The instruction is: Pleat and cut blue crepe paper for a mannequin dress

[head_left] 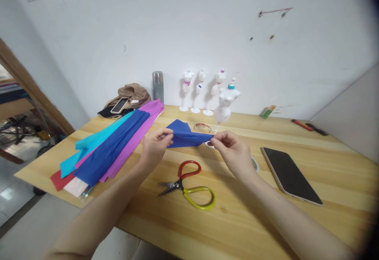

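Note:
A small piece of dark blue crepe paper (pixel 185 133) is stretched between both hands above the wooden table (pixel 242 208). My left hand (pixel 155 147) pinches its left end with fingers closed. My right hand (pixel 229 149) pinches its right end between thumb and forefinger. Scissors (pixel 186 185) with one red and one yellow handle loop lie on the table just below the hands, blades pointing left.
Long folded crepe sheets in cyan, blue, purple, red and white (pixel 109 147) lie at left. A phone (pixel 290 175) lies face up at right. Several small white mannequin busts (pixel 226 102), a steel flask (pixel 158 86), a cloth bundle with another phone (pixel 127 98) stand at the back.

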A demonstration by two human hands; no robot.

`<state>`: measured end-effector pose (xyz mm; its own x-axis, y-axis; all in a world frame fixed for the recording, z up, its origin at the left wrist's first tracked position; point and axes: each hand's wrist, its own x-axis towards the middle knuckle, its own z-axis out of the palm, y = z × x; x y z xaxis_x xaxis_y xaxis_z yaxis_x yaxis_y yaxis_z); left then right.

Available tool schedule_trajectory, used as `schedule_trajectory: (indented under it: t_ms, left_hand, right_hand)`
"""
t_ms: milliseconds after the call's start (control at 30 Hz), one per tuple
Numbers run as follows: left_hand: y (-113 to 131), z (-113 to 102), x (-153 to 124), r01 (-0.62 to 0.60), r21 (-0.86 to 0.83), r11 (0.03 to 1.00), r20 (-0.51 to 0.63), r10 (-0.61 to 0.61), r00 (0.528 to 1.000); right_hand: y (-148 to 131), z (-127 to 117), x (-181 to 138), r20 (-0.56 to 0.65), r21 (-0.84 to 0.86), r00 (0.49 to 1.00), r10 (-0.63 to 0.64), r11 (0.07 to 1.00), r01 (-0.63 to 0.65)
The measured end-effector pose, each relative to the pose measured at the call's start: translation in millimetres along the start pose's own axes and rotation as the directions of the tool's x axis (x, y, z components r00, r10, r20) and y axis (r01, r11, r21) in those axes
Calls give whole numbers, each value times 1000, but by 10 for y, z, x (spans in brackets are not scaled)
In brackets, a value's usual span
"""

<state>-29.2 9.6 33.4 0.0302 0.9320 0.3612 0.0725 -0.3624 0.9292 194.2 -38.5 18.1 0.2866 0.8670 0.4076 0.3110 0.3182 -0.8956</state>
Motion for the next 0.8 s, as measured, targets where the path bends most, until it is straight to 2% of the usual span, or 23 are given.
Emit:
schedule_trajectory:
  t_ms: [200, 533, 667, 800]
  left_hand:
    - [68, 22, 13, 32, -111, 993, -59, -39, 998]
    - [54, 12, 9, -18, -114, 993, -66, 10, 998]
    - [32, 9, -4, -77, -112, 991, -67, 70, 995]
    - [27, 3, -13, -181, -35, 983, -88, 177, 980]
  right_hand:
    - [46, -5, 15, -78, 23, 995, -70, 997, 72]
    - [31, -11, -5, -121, 63, 988, -100, 992, 109]
    - [27, -5, -9, -130, 83, 983, -133, 986, 144]
    - [27, -6, -11, -121, 93, 979, -167, 980, 179]
